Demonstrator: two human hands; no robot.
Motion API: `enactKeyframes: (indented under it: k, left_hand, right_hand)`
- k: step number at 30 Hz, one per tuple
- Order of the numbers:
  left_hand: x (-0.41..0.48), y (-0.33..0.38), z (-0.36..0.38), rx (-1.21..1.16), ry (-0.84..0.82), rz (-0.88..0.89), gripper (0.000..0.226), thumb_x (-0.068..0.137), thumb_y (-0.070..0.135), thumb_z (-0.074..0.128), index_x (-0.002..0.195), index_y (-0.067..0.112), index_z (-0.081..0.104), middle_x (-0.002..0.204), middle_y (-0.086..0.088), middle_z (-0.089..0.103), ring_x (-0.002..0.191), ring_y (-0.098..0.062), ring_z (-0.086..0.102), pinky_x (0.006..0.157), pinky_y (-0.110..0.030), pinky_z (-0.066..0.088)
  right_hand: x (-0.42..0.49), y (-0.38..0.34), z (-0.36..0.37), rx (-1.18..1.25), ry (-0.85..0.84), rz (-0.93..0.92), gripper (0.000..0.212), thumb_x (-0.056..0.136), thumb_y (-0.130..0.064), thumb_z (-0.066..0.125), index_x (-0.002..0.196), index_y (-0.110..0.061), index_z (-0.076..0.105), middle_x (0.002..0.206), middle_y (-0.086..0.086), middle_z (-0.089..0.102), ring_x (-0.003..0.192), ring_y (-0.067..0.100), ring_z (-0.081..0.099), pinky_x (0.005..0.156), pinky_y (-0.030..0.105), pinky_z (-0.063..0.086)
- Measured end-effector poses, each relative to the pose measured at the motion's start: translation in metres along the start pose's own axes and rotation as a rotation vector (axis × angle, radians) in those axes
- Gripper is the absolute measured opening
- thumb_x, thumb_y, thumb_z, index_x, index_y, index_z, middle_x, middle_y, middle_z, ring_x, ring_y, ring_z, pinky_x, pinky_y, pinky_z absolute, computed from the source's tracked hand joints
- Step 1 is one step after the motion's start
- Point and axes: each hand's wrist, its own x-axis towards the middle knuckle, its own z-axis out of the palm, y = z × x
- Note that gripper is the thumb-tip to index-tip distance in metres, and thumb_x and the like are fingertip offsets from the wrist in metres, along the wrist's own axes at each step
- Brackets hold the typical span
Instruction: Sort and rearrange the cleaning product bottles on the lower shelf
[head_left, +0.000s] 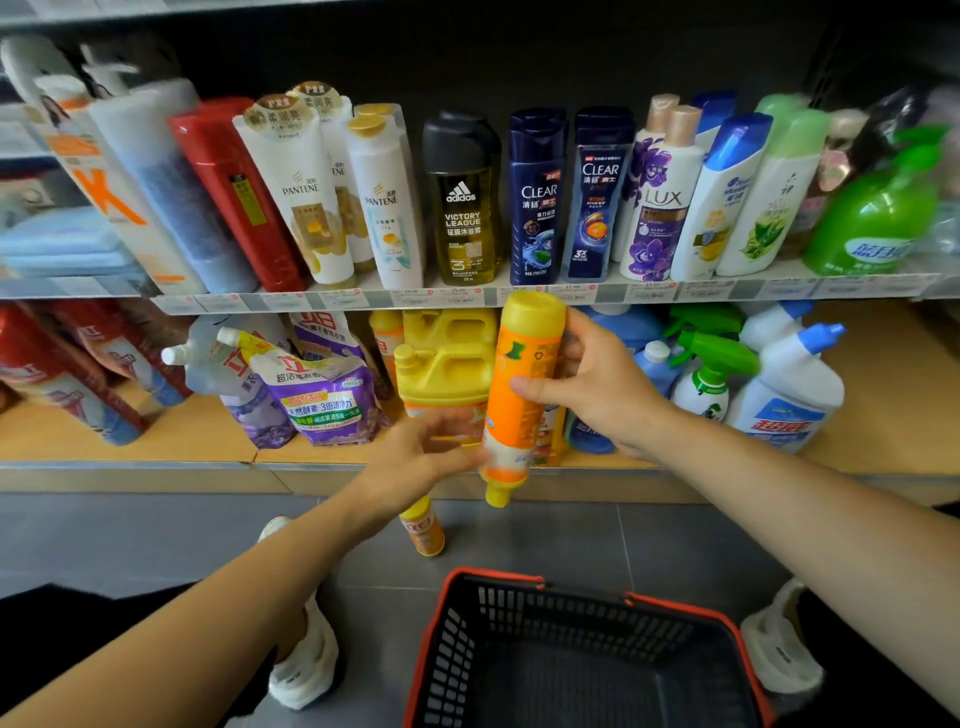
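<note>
Orange bottle (519, 395): off the shelf, held in the air in front of the lower shelf (130, 441), near the centre of my feed. It is near-vertical and inverted, with the small yellow cap at 6 o'clock and the broad yellow end at 12 o'clock, overlapping the price-tag strip (467, 297). I cannot read its label print.

Right hand (597, 384): grips the bottle from 3 o'clock, thumb across the front of the label, fingers wrapped behind.

Left hand (415, 457): at 8 o'clock of the bottle, fingers spread and loosely straight toward its lower end. With the motion blur I cannot tell whether they touch.

Lower shelf: yellow jugs (447, 364) stand just behind the bottle at 9 o'clock. Further toward 9 is a purple refill pouch (322, 395) with Chinese print. At 3 o'clock are a green trigger sprayer (706, 374) and a white bottle with blue cap (789, 389).

Upper shelf, 12 o'clock, labels I can read:
- PANTENE tube (306, 197)
- adidas bottle (462, 208), marked "VICTORY LEAGUE"
- CLEAR bottle (537, 208), with a second one beside it marked "3X"
- LUX bottle (660, 208)

A green pump bottle (872, 218) sits at 2 o'clock.

Floor (156, 535): a small orange bottle (422, 527) sits at 6 o'clock of the left hand. A red-rimmed basket (519, 587) is at 6 o'clock of the frame.
</note>
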Motion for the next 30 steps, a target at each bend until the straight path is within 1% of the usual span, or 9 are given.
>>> enactKeyframes:
  k: [3,6,9,13,16,20,23,27,30]
  left_hand:
    - [-0.010,-0.018,0.003,0.034,-0.187,0.017,0.051,0.086,0.021,0.077,0.134,0.021,0.060,0.126,0.006,0.071,0.116,-0.012,0.066,0.099,-0.028,0.053]
    - [-0.016,-0.028,-0.007,-0.065,-0.092,-0.005,0.053,0.084,0.017,0.076,0.133,0.009,0.057,0.124,-0.007,0.071,0.115,-0.025,0.068,0.102,-0.041,0.054]
    - [-0.023,-0.036,-0.028,-0.251,-0.052,-0.063,0.053,0.080,0.019,0.080,0.128,0.007,0.059,0.120,-0.016,0.072,0.110,-0.028,0.070,0.098,-0.043,0.055]
    - [-0.037,-0.043,-0.056,-0.423,0.169,-0.044,0.048,0.074,0.019,0.084,0.116,0.009,0.064,0.116,-0.019,0.071,0.099,-0.025,0.072,0.081,-0.035,0.060]
    - [-0.049,-0.044,-0.080,-0.484,0.376,0.006,0.056,0.062,0.018,0.094,0.112,0.010,0.069,0.119,-0.016,0.070,0.103,-0.028,0.073,0.078,-0.033,0.062]
    - [-0.059,-0.040,-0.110,-0.502,0.564,0.087,0.053,0.057,0.027,0.092,0.105,0.016,0.073,0.112,-0.008,0.075,0.105,-0.028,0.073,0.074,-0.032,0.062]
    - [-0.064,-0.038,-0.126,-0.335,0.615,0.194,0.042,0.061,0.031,0.092,0.099,0.025,0.075,0.104,-0.003,0.078,0.098,-0.022,0.076,0.073,-0.030,0.062]
    - [-0.057,-0.046,-0.134,0.079,0.612,0.273,0.033,0.070,0.026,0.093,0.098,0.028,0.076,0.100,0.010,0.076,0.095,-0.012,0.073,0.075,-0.019,0.058]
    - [-0.042,-0.060,-0.138,0.296,0.608,0.178,0.035,0.071,0.031,0.092,0.102,0.028,0.077,0.102,0.008,0.074,0.096,-0.017,0.069,0.082,-0.036,0.059]
  right_hand:
    - [0.004,-0.002,0.008,0.075,0.010,0.022,0.063,0.076,-0.011,0.085,0.128,-0.028,0.055,0.120,0.000,0.070,0.108,0.019,0.069,0.092,0.046,0.057]
    - [0.009,-0.002,0.020,0.169,-0.007,0.066,0.060,0.078,-0.008,0.083,0.127,-0.027,0.053,0.120,0.002,0.068,0.109,0.022,0.068,0.088,0.049,0.059]
    - [0.016,0.000,0.032,0.180,0.012,0.084,0.067,0.080,-0.010,0.082,0.134,-0.030,0.047,0.127,0.005,0.063,0.115,0.025,0.065,0.089,0.054,0.058]
    - [0.028,0.004,0.044,-0.030,0.096,0.050,0.080,0.072,-0.022,0.089,0.138,-0.031,0.044,0.131,0.004,0.059,0.115,0.019,0.063,0.094,0.046,0.057]
    - [0.037,0.015,0.058,-0.179,0.058,0.106,0.067,0.069,-0.034,0.090,0.127,-0.023,0.058,0.119,-0.002,0.067,0.108,0.016,0.065,0.094,0.045,0.056]
    - [0.048,0.034,0.081,-0.464,-0.081,0.057,0.037,0.076,-0.041,0.084,0.107,-0.025,0.074,0.106,-0.010,0.073,0.102,0.012,0.066,0.085,0.029,0.054]
    - [0.062,0.045,0.086,-0.936,-0.073,-0.136,0.046,0.082,-0.044,0.077,0.123,-0.024,0.068,0.127,0.000,0.064,0.119,0.024,0.050,0.097,0.039,0.044]
    - [0.081,0.056,0.089,-1.154,-0.101,-0.184,0.071,0.084,-0.046,0.073,0.146,-0.026,0.045,0.150,0.003,0.044,0.135,0.030,0.036,0.109,0.049,0.037]
    - [0.087,0.069,0.089,-1.271,-0.141,-0.159,0.080,0.085,-0.048,0.071,0.152,-0.026,0.034,0.154,0.003,0.037,0.140,0.030,0.032,0.111,0.047,0.032]
